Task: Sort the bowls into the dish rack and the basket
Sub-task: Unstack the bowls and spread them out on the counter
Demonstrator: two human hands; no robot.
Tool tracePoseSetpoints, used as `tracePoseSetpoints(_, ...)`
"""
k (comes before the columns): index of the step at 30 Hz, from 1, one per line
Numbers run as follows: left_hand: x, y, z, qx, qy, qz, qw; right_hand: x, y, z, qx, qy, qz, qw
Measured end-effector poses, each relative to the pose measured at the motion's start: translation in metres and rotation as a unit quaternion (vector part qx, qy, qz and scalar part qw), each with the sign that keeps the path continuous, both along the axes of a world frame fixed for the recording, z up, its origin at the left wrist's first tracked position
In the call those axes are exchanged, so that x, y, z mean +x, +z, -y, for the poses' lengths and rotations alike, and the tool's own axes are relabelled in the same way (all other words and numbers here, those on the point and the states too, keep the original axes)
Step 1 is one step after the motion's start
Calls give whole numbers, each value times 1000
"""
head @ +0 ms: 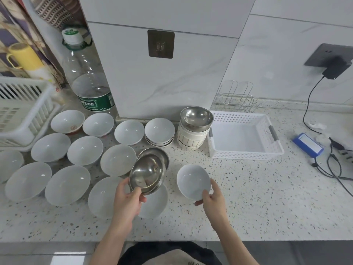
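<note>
Steel bowls, nested and tilted, sit in the left hand, thumb curled over the near rim, above the white bowls spread to its left. The right hand grips a white bowl by its near edge, just off the counter. The basket lies beyond the right hand, the rack far left.
</note>
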State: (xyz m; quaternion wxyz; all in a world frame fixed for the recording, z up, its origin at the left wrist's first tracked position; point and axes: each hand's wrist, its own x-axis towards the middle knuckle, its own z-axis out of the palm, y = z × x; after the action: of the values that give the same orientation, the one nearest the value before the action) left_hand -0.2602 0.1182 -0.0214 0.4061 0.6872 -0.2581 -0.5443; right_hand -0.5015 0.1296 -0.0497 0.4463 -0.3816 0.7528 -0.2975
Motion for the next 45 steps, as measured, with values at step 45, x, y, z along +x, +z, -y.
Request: tracePoseSetpoints(45, -68, -8, 64, 4, -240, 174, 955, -48, 5, -35, 12, 12, 29, 999)
